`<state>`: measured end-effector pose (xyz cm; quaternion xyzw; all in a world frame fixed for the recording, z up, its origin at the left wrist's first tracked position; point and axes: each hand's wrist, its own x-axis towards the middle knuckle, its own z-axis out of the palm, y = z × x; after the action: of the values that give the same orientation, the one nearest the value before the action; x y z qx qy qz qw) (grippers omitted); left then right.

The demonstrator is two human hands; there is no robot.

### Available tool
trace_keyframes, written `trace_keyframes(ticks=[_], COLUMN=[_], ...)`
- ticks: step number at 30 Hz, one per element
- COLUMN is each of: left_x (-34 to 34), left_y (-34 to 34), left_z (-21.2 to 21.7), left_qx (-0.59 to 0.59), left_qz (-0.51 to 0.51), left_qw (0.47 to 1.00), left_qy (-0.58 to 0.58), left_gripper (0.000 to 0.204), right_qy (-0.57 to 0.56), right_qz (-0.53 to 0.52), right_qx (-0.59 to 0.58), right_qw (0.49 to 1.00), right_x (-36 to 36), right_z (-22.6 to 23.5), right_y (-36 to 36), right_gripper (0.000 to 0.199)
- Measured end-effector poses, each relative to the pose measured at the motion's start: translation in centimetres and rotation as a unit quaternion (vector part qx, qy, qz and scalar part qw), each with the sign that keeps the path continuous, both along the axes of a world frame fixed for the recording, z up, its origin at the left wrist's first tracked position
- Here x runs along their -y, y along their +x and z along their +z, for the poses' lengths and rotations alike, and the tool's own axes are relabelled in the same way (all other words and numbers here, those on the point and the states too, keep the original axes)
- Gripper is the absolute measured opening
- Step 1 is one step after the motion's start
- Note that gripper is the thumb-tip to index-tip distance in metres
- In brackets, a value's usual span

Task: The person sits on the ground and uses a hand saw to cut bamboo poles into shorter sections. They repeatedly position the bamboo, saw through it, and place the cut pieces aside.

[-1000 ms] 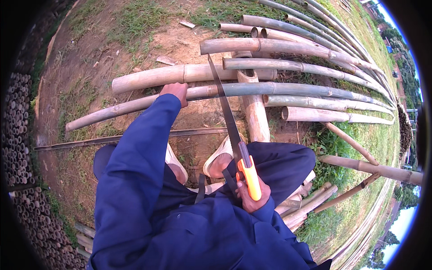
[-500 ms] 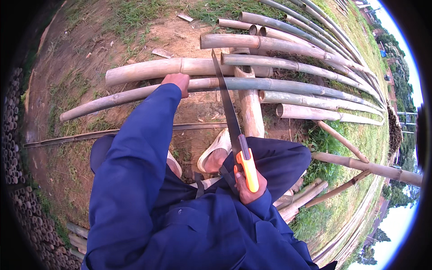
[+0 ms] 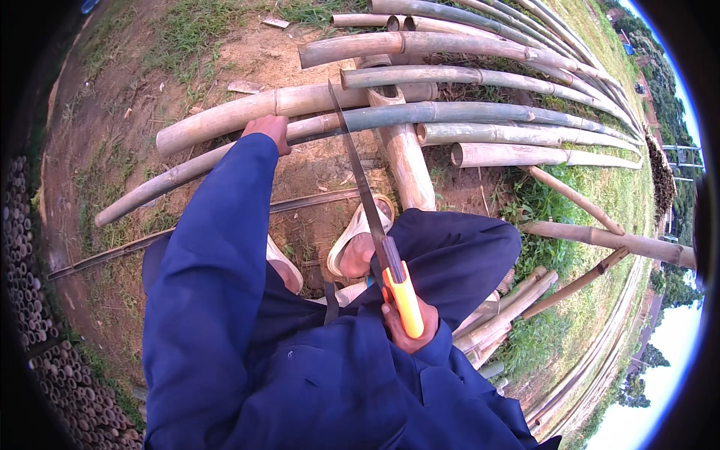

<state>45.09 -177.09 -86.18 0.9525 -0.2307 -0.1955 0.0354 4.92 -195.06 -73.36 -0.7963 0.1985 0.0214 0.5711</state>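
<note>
My left hand (image 3: 270, 131) is closed around a long bamboo pole (image 3: 176, 174), pressing it from above. The fingers are partly hidden behind the pole. In my right hand (image 3: 414, 330), down by my lap, is a hand saw (image 3: 369, 193) with a yellow-orange handle. Its dark blade slants up and away, crossing the same pole just right of my left hand. The blade tip lies over a thicker bamboo piece (image 3: 225, 121) behind the pole. A thick bamboo post (image 3: 409, 169) lies crosswise beneath the poles. I cannot tell how deep the blade sits.
Several more bamboo poles (image 3: 480, 77) fan out to the far right. A bamboo trestle (image 3: 600, 234) and cut lengths (image 3: 499, 322) stand at my right. A thin split strip (image 3: 315, 201) crosses the ground before my sandalled feet (image 3: 358, 244). Stacked bamboo (image 3: 75, 390) lies at the left.
The saw has been drawn back toward me, so less blade extends past the pole. My left hand keeps its hold. The whole view has shifted and turned slightly.
</note>
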Motion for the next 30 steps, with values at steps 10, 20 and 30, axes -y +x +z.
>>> trace_keyframes(ticks=[10, 20, 30], left_x=[-0.2, -0.2, -0.3], left_y=[0.6, 0.3, 0.7], left_z=[-0.1, -0.1, 0.1], left_qx=[0.000, -0.026, 0.004], left_qz=[0.006, 0.001, 0.005], left_qw=[1.000, 1.000, 1.000], left_qy=[0.013, 0.013, 0.014], left_gripper=[0.046, 0.046, 0.044], right_qy=[-0.046, -0.068, -0.059], right_qz=[0.003, -0.004, 0.032], right_qx=[0.084, 0.064, 0.023], right_qw=[0.995, 0.996, 0.997], right_x=[-1.1, -1.5, -0.4], right_z=[0.9, 2.0, 1.5], right_y=[0.7, -0.6, -0.1], right_gripper=[0.028, 0.025, 0.031])
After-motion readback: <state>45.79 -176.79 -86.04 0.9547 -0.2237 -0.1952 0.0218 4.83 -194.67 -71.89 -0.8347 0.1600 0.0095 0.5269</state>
